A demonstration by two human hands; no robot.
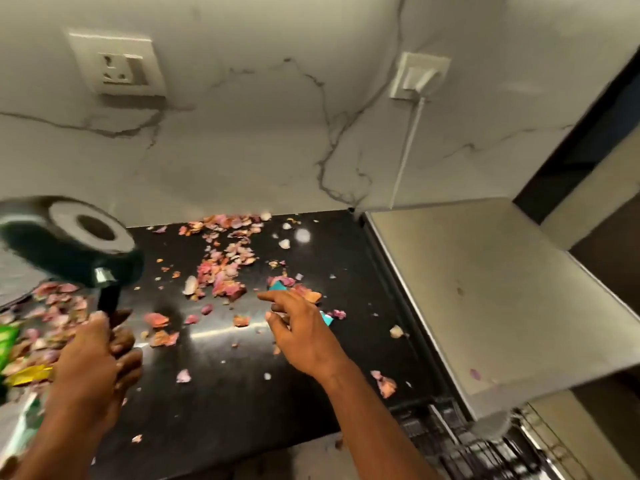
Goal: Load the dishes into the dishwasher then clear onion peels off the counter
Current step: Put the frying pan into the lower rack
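**Pan in the left hand, peels still on the bench**

Nearest me, at the lower right, I am seeing the dark wire rack of the open dishwasher [485, 441], partly blurred. My left hand [93, 355] is gripping the black handle of a dark pan [65, 240], fingers [123, 344] curled tight around it, and the pan is hanging tilted above the left side of the black bench [225, 393], its pale underside facing me. My right hand [301, 334] is hovering over the middle of the bench, fingers [273, 297] spread apart and relaxed, holding nothing. Just beside its fingertips a small teal scrap [278, 286] is lying among the peels. Onion peels [221, 271] are lying scattered across the bench, thickest in the middle and along the far edge, with more heaped on the left beside green and yellow wrappers [14, 355]. To the right a grey steel surface [502, 289] is standing higher than the bench. Farther back, the marble wall is carrying a socket [119, 65] and a plugged-in white cable [408, 143].
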